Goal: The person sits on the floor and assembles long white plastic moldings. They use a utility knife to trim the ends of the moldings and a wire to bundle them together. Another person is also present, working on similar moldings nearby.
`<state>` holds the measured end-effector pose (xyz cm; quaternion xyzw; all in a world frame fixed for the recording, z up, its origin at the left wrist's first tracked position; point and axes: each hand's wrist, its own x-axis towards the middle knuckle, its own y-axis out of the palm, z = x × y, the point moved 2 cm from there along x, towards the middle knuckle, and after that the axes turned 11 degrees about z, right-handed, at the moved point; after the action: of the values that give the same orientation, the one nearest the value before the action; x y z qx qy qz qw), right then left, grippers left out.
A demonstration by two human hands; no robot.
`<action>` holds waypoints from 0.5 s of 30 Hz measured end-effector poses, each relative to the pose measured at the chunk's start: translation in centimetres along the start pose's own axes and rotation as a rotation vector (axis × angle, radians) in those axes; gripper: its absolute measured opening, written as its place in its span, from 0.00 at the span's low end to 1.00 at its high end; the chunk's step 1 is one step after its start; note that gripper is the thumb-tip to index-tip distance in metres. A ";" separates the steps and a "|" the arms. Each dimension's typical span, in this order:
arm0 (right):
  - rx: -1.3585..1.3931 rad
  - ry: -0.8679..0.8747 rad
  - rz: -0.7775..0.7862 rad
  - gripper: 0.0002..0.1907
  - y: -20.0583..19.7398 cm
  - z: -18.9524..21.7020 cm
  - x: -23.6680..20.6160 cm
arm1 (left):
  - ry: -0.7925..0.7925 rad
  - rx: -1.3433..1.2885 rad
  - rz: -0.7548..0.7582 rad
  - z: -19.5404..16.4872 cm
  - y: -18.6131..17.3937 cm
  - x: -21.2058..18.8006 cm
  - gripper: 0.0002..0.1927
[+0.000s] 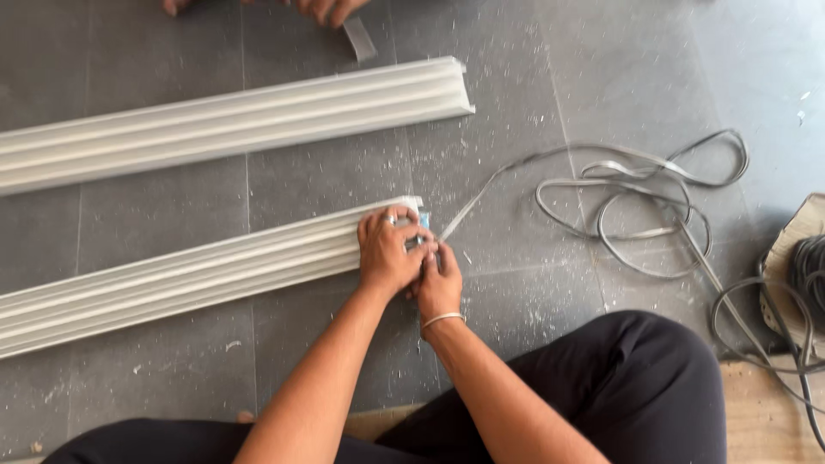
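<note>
The near white ribbed aluminium channel (198, 275) lay on the grey tiled floor (516, 86), its long axis running from lower left up to its right end. The left hand (388, 253) clasped that end from above; the right hand (438, 283) pinched the grey rubber strip (640, 202) there, which coiled away rightward. A second white channel (232, 120) lay parallel beyond it, another person's fingers (326, 9) just past.

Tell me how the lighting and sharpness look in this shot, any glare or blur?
Head view: soft, even daylight, brighter toward the upper right floor; only faint shadows under the white profiles; no strong glare; left hand and right hand reasonably sharp, the grey strip crisp; slight wide-angle bending at the edges.
</note>
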<state>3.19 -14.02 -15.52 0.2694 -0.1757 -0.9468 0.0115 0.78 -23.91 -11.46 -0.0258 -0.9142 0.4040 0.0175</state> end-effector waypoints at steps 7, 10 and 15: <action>0.052 0.021 -0.005 0.16 0.4 -0.5 -2.1 | -0.028 -0.031 -0.040 -0.1 0.1 0.4 0.09; 0.026 0.014 -0.069 0.18 -0.3 0.2 -2.5 | -0.031 -0.022 -0.057 0.4 0.5 1.0 0.10; -0.112 0.052 -0.350 0.19 -3.3 2.8 -1.2 | -0.082 -0.269 -0.007 1.8 0.0 1.8 0.11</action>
<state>3.04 -9.80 -13.77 0.3193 -0.0730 -0.9353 -0.1338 -1.08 -25.11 -12.64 -0.0081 -0.9602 0.2783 -0.0219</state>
